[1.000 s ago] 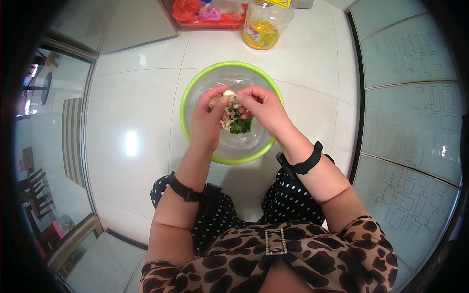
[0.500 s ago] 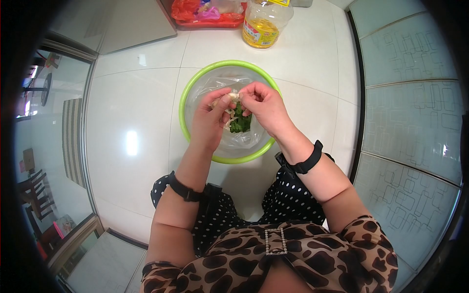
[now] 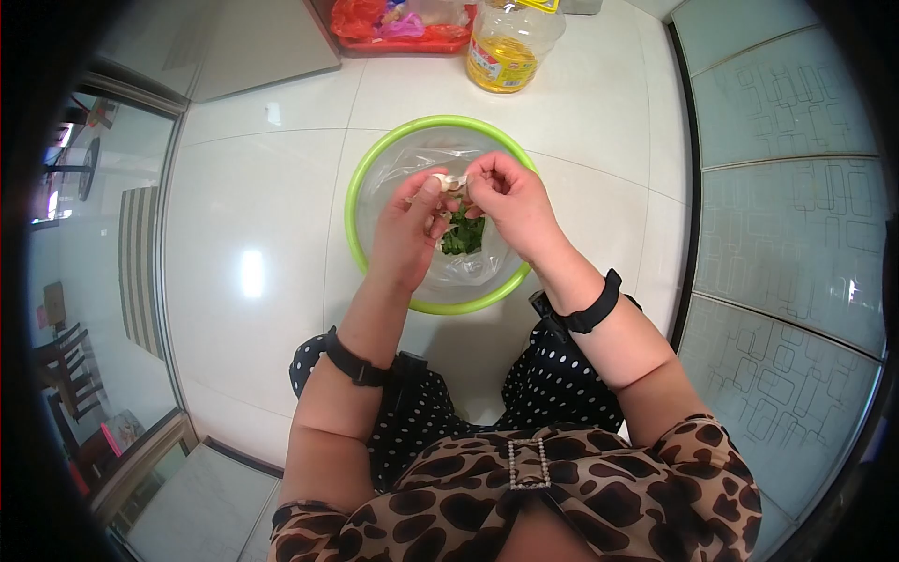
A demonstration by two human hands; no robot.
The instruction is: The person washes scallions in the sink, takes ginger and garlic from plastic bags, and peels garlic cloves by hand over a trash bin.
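Observation:
A pale garlic clove (image 3: pixel 440 181) is pinched between the thumb and finger of my left hand (image 3: pixel 406 232). More pale pieces show beneath its curled fingers, partly hidden. My right hand (image 3: pixel 513 204) pinches a thin, whitish strip of garlic skin (image 3: pixel 460 182) beside the clove. Both hands are above a basin with a lime-green rim (image 3: pixel 352 220). A clear plastic bag (image 3: pixel 479 269) lines the inside, with dark green leaves (image 3: pixel 463 236) lying in it below my fingers.
Beyond the basin stand a jug of yellow oil (image 3: pixel 506 64) and a red tray (image 3: pixel 403 43) with plastic bags. Patterned cabinet panels (image 3: pixel 782 225) run along the right. A glass door (image 3: pixel 103 272) is on the left. Pale tiles (image 3: pixel 253 206) cover the floor.
My right hand has shifted slightly right, away from the left. The gap between the fingertips is wider, and the pale strip stretches across it.

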